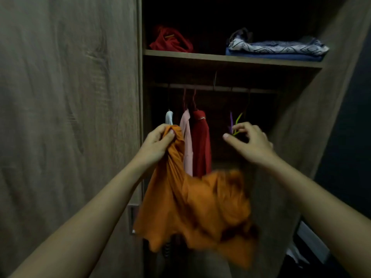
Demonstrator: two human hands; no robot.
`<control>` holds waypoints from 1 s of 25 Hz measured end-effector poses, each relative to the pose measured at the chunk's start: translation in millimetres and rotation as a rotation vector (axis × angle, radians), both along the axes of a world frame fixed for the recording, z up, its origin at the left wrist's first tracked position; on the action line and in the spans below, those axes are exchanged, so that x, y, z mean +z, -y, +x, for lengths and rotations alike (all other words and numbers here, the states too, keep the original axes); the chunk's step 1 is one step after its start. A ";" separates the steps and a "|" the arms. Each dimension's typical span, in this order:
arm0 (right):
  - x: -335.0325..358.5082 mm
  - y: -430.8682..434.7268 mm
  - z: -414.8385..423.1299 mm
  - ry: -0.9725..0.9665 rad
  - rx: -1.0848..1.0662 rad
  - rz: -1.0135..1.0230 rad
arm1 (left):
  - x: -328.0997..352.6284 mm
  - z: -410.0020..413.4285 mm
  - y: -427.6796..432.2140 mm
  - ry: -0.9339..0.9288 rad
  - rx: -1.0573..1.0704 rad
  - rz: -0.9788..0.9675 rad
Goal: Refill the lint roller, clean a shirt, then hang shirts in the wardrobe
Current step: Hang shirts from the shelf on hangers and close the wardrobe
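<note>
My left hand point(158, 144) grips a bunched part of an orange shirt point(192, 209), which hangs down blurred in front of the open wardrobe. My right hand point(250, 144) is raised at the empty hangers, a purple one point(231, 122) and a yellow-green one point(239, 119); its fingers are spread and curled around their lower ends, and contact is unclear. On the rail point(210, 87) hang a white garment point(169, 117), a pink shirt point(187, 141) and a red shirt point(201, 141), just behind my left hand.
The shelf point(230, 59) above the rail carries a crumpled red cloth point(172, 40) at left and folded blue and patterned clothes point(277, 48) at right. A closed wooden door point(68, 117) fills the left; the wardrobe's side panel point(313, 117) slants on the right.
</note>
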State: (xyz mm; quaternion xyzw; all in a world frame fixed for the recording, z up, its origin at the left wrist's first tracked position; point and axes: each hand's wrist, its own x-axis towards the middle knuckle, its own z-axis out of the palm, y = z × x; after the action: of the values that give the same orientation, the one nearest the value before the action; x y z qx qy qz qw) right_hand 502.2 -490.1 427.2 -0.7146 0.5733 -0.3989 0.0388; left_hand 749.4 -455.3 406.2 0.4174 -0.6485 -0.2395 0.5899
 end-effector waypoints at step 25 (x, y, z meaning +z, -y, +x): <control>-35.0 -26.9 115.2 0.625 0.695 0.274 | 34.0 46.1 -34.6 0.622 0.245 -0.139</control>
State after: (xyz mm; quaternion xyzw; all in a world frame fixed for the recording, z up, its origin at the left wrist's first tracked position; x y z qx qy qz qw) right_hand 617.4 -463.3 392.2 -0.6982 0.3087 -0.4787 0.4337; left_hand 795.5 -420.6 440.2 0.5042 -0.7571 0.0167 0.4151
